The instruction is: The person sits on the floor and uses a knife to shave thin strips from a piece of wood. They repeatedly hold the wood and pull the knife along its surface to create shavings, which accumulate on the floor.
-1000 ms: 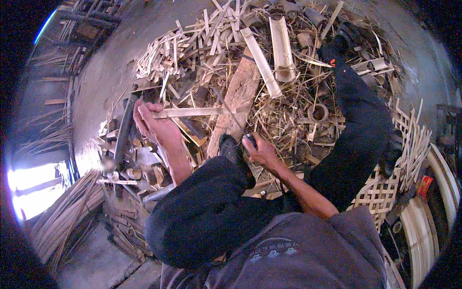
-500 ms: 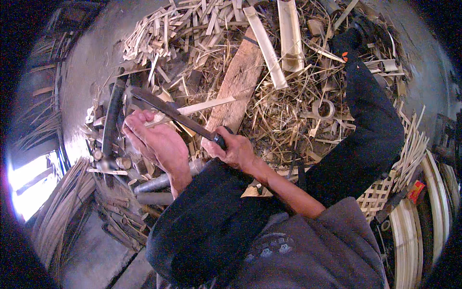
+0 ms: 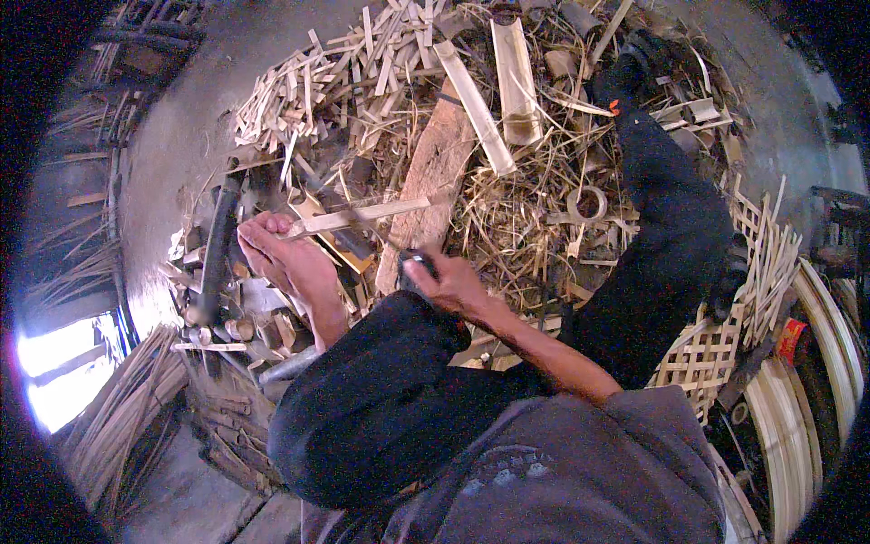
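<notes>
A flat pale bamboo strip [image 3: 385,210] is pinched at its left end by the fingers of my left hand [image 3: 299,270], its other end reaching over a worn wooden board [image 3: 435,163]. My right hand [image 3: 459,288] is wrapped round the black handle of a knife [image 3: 419,261], above my bent knee. The knife's blade is smeared by motion and runs up and left from the handle, close to the strip; whether they touch I cannot tell.
Cut bamboo slats [image 3: 304,91] are heaped at the far left. Curved split bamboo pieces [image 3: 515,82] and tangled shavings [image 3: 507,218] lie beyond the board. A woven bamboo lattice [image 3: 698,363] is at the right, past my outstretched leg [image 3: 671,227]. Dark poles [image 3: 217,236] stand left.
The knife in my right hand has swung, its blade now blurred and less across the strip. The strip has tilted slightly, and the whole view has shifted a little.
</notes>
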A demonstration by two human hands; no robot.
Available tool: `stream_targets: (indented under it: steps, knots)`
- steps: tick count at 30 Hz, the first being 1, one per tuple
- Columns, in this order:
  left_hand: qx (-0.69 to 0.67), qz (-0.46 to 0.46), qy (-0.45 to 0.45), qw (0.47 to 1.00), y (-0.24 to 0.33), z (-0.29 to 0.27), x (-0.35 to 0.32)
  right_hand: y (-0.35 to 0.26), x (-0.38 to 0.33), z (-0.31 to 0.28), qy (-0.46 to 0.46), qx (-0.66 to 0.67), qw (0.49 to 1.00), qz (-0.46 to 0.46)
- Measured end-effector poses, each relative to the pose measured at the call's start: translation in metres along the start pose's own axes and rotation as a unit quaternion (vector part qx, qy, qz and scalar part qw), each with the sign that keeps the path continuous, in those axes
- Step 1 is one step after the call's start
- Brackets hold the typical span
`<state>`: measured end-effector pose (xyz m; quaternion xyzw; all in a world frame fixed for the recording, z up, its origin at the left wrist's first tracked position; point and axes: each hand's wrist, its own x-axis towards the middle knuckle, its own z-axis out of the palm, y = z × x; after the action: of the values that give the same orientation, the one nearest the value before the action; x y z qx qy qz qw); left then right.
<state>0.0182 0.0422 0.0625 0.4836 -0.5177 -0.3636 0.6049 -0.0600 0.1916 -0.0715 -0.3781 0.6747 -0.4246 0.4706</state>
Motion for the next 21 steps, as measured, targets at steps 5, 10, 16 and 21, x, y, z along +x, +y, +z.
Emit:
stream_targets:
  steps: [5,10,16,21]
  knots:
    - [0.020,0.003,-0.003,1.000,-0.004,0.013,-0.008,-0.003,0.014,0.007,0.027,-0.065,0.997,-0.029]
    - [0.034,0.021,-0.016,0.999,-0.004,-0.003,-0.001,0.077,0.012,-0.004,0.086,-0.096,0.985,0.113]
    - [-0.203,-0.031,-0.008,0.979,-0.039,0.018,-0.001,0.145,0.009,-0.009,0.091,-0.155,0.980,0.087]
    - [-0.042,-0.172,-0.174,0.969,-0.161,0.003,-0.021,0.122,0.011,-0.006,0.070,-0.095,0.985,0.127]
